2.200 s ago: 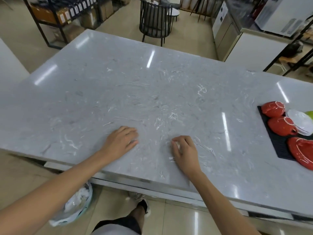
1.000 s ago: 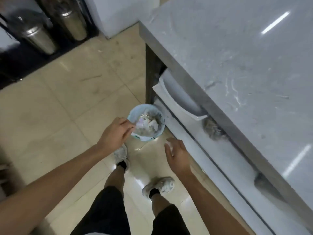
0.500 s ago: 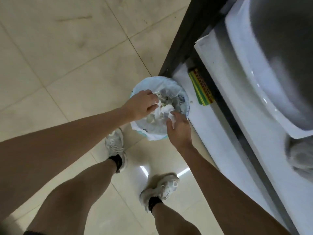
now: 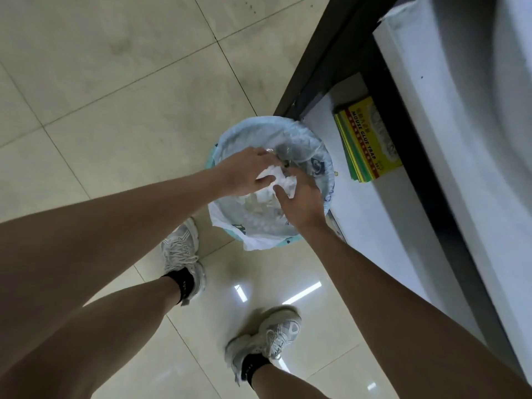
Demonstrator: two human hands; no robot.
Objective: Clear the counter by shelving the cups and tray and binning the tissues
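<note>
A small round bin (image 4: 251,125) with a pale blue plastic liner stands on the floor beside the counter's base. Both my hands are inside its mouth. My left hand (image 4: 244,174) comes in from the left, fingers and thumb closed over a crumpled white tissue (image 4: 267,171). My right hand (image 4: 302,205) comes in from below and pinches another white tissue (image 4: 288,185) between thumb and fingers. The two hands almost touch. More crumpled waste lies in the liner under them. The cups and the tray are out of view.
A yellow and green mouse glue trap box (image 4: 368,139) lies on the white low shelf (image 4: 403,214) right of the bin. The counter's dark frame leg (image 4: 322,61) runs diagonally above it. My two white sneakers (image 4: 182,254) (image 4: 267,338) stand on the beige tiled floor.
I have turned from the counter top and bent down to the bin. Both hands have moved into its mouth with the tissues, and the camera has come closer since half a second ago.
</note>
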